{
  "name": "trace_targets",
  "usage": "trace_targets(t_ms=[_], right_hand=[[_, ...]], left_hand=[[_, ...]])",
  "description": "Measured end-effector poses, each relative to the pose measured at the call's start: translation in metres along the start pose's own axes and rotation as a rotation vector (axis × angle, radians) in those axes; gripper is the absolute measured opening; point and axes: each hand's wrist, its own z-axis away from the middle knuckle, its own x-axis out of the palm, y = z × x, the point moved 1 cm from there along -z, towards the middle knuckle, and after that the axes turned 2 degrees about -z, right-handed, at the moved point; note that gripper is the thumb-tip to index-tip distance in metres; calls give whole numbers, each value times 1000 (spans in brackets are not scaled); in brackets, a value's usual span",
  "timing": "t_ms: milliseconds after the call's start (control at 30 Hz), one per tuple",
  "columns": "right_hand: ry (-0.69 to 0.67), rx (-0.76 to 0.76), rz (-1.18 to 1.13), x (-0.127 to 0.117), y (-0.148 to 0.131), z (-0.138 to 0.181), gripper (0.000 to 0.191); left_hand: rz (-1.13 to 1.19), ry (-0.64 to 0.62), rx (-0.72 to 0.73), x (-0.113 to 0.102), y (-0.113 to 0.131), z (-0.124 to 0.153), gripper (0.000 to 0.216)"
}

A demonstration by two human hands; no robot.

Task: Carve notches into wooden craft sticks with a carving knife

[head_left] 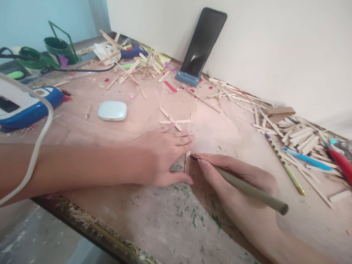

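- Our left hand (162, 156) lies flat, fingers spread, pinning the stick (187, 162) to the counter (165, 220).
- Our right hand (233, 176) grips the pencil (247, 189); if the stick slips, our line could skew.

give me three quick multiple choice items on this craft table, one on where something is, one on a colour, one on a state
1. Where does the phone stand?
A. flat beside the white case
B. propped against the wall in a blue holder
C. under the left hand

2. What colour is the case on the table?
A. white
B. red
C. black

3. What is the right hand doing?
A. lying empty and open
B. gripping a pencil with its tip at a stick
C. lifting the glue gun

Answers: 1 B, it leans on the wall in its holder; 2 A, it is plain white; 3 B, the left hand presses flat beside that stick.
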Motion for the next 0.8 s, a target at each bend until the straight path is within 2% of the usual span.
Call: trace_targets(t_ms=[467, 600, 800], right_hand=[[24, 31, -102, 9, 1, 3, 17], [-26, 38, -87, 6, 3, 2, 13], [-69, 44, -118, 5, 2, -3, 18]], left_hand=[[-30, 1, 2, 1, 2, -1, 102], [-35, 0, 10, -7, 3, 4, 101], [-54, -14, 7, -11, 5, 5, 99]])
